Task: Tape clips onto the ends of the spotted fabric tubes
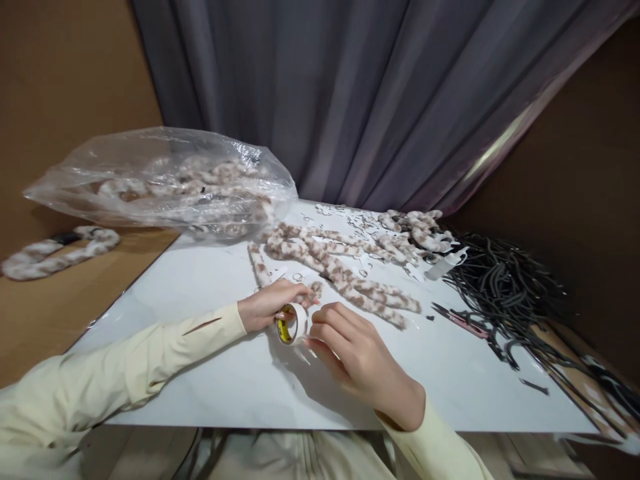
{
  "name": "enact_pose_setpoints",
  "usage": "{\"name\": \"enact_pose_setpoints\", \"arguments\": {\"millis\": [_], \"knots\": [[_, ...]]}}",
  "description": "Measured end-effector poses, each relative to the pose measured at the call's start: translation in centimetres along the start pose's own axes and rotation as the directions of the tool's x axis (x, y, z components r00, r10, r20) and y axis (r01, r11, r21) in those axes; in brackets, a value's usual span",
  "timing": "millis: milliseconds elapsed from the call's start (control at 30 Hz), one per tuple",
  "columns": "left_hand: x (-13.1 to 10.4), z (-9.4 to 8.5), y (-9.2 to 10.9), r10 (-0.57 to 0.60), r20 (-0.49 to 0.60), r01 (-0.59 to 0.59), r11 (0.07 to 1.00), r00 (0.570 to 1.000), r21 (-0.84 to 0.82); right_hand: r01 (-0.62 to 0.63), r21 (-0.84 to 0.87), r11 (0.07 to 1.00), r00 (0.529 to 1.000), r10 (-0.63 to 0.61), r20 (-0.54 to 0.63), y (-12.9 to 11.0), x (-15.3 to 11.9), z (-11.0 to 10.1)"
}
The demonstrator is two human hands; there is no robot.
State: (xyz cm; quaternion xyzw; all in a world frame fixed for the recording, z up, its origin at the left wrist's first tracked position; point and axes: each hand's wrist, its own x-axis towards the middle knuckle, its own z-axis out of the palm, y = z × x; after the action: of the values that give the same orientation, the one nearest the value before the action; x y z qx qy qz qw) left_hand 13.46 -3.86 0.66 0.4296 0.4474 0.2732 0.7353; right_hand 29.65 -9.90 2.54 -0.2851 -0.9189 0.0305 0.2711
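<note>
A roll of white tape [303,321] with a yellow inner core hangs at my left hand [273,305], which is closed around it with a finger through the core. Just beyond those fingers shows the end of a brown-and-white furry strip [316,289]; whether the hand grips it too is hard to see. My right hand [353,347] is closed in a pinch at the right side of the roll, at the tape's edge, and its fingertips are partly hidden. Behind both hands lie several long furry strips [345,280] and a shorter furry strip [259,265].
A clear plastic bag [165,180] of furry loops stands back left, with one furry loop [60,253] beside it. To the right are pink-handled scissors [463,322], a squeeze bottle [443,265] and a heap of black cords [505,280]. Small rings and scraps [345,217] lie toward the curtain.
</note>
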Motion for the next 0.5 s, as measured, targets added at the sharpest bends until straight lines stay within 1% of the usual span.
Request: {"name": "enact_pose_setpoints", "arguments": {"millis": [100,167,267,400,500], "knots": [[0.2,-0.16,-0.09,0.006,-0.003,-0.006,1.0,1.0,-0.002,0.002,-0.042,0.999,0.999,0.0,0.047,-0.22,-0.18,-0.22],[0.17,-0.14,-0.01,-0.002,-0.017,0.002,1.0,1.0,0.014,0.005,-0.066,0.998,0.999,-0.001,0.051,-0.24,-0.28,-0.31],[0.01,-0.01,0.18,-0.021,-0.047,0.022,1.0,0.999,0.017,0.049,-0.114,0.992,0.998,-0.045,0.032,-0.24,-0.34,-0.32],[-0.05,0.04,0.21,-0.019,-0.06,0.019,1.0,0.998,-0.01,0.114,-0.226,0.967,0.993,-0.11,0.032,-0.39,-0.31,-0.32],[-0.02,-0.02,0.1,-0.014,-0.05,0.013,1.0,0.999,-0.024,0.143,-0.311,0.94,0.987,-0.16,-0.03,-0.41,-0.39,-0.29]]}}
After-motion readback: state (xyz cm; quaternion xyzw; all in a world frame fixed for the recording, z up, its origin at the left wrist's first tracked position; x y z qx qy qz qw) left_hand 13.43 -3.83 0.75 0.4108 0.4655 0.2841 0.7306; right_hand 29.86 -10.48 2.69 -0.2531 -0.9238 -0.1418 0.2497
